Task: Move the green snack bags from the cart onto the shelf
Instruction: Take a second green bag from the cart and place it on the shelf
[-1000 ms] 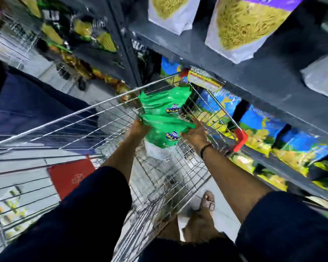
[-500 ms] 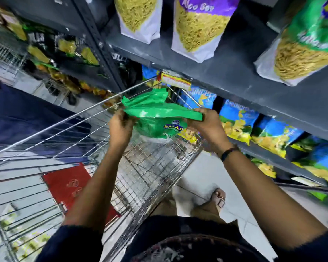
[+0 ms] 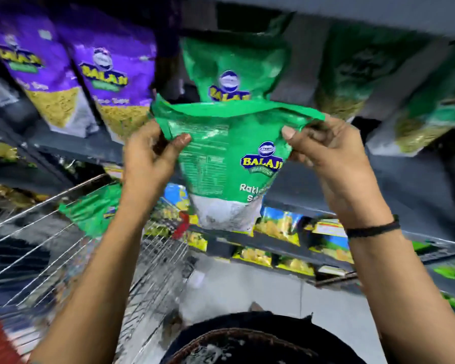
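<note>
Now green snack bag (image 3: 229,158) btwn hands, fingers (image 3: 180,141) pinching top corners

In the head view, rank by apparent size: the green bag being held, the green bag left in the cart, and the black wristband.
1. Held green bag, gripped by the left hand and right hand; it is nearest the camera, which inflates it.
2. Green bag in the cart, partly hidden by the arm.
3. Black wristband.

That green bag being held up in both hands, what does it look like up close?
The green snack bag is glossy plastic, green above with a clear, pale bottom. It bears a blue and yellow Balaji logo and fine white print. It hangs upright, its top seam stretched between the left hand and right hand, in front of a shelved green bag.
</note>
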Demonstrator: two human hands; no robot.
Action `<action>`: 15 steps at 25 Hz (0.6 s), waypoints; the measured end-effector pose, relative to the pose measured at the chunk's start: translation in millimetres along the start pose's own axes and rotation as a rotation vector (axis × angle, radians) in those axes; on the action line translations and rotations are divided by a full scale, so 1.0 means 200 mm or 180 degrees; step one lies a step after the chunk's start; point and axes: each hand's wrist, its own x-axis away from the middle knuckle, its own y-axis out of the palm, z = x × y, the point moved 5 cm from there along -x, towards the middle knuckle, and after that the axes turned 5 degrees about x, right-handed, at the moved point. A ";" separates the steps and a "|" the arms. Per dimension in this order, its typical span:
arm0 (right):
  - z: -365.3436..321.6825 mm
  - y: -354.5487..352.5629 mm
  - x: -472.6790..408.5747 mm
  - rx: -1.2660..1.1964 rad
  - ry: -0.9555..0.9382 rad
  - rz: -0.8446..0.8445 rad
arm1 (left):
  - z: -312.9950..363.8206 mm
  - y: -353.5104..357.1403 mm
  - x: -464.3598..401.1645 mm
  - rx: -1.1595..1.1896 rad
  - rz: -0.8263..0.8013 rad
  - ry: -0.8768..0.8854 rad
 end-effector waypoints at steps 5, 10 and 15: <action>-0.11 -0.60 -0.10 0.0211 -0.0172 0.0513 | 0.20 0.62 -0.19 0.0012 -0.0228 0.0383; -0.12 -0.94 -0.24 0.0130 -0.0265 0.1048 | 0.17 1.03 -0.43 -0.0229 -0.0412 0.0406; 0.10 -1.00 -0.31 0.0307 0.0014 0.1171 | 0.02 1.20 -0.44 -0.0555 -0.0559 0.0229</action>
